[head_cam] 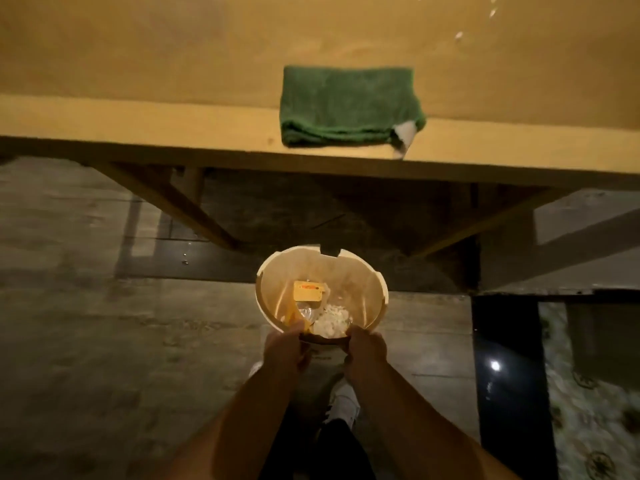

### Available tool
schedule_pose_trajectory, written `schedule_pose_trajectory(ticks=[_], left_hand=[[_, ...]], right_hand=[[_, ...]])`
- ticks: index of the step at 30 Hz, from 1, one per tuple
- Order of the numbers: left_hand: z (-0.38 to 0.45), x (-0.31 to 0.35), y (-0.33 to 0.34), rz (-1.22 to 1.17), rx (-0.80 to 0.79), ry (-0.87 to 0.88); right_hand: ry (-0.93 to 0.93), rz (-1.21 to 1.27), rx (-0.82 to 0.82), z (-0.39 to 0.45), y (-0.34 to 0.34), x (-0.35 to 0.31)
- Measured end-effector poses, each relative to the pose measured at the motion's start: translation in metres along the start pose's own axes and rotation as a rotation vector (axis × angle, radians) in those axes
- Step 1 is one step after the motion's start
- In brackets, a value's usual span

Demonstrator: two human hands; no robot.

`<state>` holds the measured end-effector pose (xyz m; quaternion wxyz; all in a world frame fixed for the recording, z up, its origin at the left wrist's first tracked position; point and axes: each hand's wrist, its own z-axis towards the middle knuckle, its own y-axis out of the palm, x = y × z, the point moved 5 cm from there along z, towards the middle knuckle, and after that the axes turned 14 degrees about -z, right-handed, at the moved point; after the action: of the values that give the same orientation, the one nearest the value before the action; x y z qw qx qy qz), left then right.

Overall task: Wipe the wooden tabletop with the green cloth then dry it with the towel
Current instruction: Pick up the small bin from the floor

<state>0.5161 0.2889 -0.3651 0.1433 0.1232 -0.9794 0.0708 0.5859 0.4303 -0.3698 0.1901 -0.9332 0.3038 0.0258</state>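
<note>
A folded green cloth (349,107) lies on the wooden tabletop (173,64) near its front edge, with a white tag at its right corner. Below the table edge, my left hand (285,349) and my right hand (367,353) each grip the near rim of a cream plastic bucket (360,282). The bucket is held over the floor, in front of the table. Inside it lie a yellow wrapper, clear plastic and white crumpled scraps. No towel is in view.
A few white crumbs (459,35) dot the tabletop at the far right. Wooden braces (173,199) run under the table. The floor is grey tile, with a dark glossy strip (509,375) at the right. My shoe (344,401) shows below the bucket.
</note>
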Motion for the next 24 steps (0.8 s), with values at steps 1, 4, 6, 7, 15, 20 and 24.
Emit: schedule_pose_trajectory(ticks=[1,4,6,7,15,20,24], left_hand=[[-0.021,-0.002,0.001,-0.003,-0.012,0.018],[-0.083,0.004,0.002,-0.059,0.056,0.068],[-0.122,0.01,0.005,-0.134,0.058,0.068],[-0.14,0.013,0.006,-0.172,0.052,0.068],[-0.218,0.037,0.008,-0.288,0.096,0.201],[-0.218,0.062,0.001,-0.193,0.138,0.253],[-0.209,0.083,-0.002,-0.159,0.145,0.268]], right_hand=[[0.0,0.028,0.02,-0.019,-0.008,0.0],[-0.017,0.117,0.015,-0.079,-0.031,-0.004],[-0.057,0.211,-0.05,-0.118,-0.046,-0.009],[-0.075,0.249,-0.074,-0.136,-0.053,-0.012],[-0.131,-0.011,-0.191,-0.224,-0.106,-0.032],[-0.316,-0.251,-0.114,-0.254,-0.107,-0.05],[-0.737,-0.674,-0.04,-0.278,-0.093,-0.114]])
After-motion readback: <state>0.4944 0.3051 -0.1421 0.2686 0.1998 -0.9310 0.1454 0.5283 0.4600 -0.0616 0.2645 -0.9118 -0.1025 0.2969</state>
